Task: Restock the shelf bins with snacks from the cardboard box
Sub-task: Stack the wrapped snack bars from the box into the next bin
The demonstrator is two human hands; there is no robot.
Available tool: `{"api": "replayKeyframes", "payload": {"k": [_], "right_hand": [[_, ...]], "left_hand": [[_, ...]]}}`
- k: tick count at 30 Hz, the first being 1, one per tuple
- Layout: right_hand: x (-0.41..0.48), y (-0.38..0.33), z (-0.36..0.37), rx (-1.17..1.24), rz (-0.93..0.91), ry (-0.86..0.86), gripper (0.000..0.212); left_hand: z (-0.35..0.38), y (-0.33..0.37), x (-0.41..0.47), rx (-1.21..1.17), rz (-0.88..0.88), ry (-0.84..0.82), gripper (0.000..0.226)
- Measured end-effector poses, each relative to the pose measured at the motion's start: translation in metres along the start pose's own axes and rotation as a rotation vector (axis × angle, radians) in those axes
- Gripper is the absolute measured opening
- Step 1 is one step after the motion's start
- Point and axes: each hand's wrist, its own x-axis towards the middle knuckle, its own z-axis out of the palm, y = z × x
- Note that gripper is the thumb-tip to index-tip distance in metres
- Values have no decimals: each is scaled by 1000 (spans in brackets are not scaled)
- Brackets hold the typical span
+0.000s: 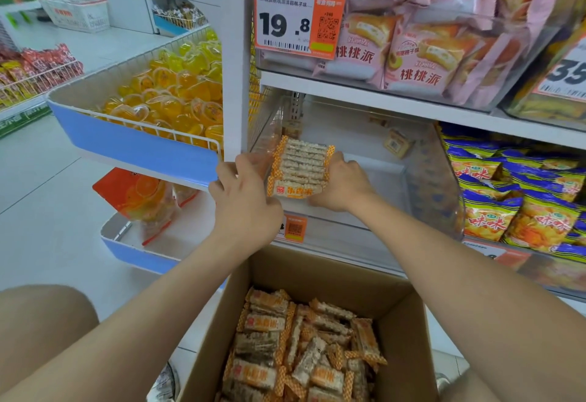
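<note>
orange-edged snack bars (pixel 298 167), loose row, gripped between left hand (pixel 247 194) and right hand (pixel 341 186). risk: slack squeeze buckles row outside bin (pixel 428 179).

You can read "19.8" on the orange price tag (pixel 298 21); the pink packets (pixel 418 65) beside it say "桃桃派". To your right a second tag (pixel 567 75) shows "35", cut off, and the blue-yellow bags (pixel 488 221) read "味味". The label on the bars (pixel 298 170) is too blurred.
</note>
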Motion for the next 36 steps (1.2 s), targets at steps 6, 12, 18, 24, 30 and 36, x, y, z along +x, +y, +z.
{"api": "replayKeyframes", "payload": {"k": [6,12,18,24,30,36], "right_hand": [[5,-12,6,228,95,22,111],[7,-25,14,164,44,83,114],[-1,-24,5,109,65,62,121],[-50,-23,-40,89,-70,122,58],[-165,-17,-69,181,-417,84,11],[-215,6,-7,-292,-515,-460,26]], "left_hand": [[4,-1,2,9,-7,22,62],[7,-2,3,18,-27,29,60],[5,-6,3,-9,21,27,61],[-1,-16,-12,186,292,280,47],[8,-33,-44,144,506,-67,16],[69,-87,-71,565,394,-833,19]]}}
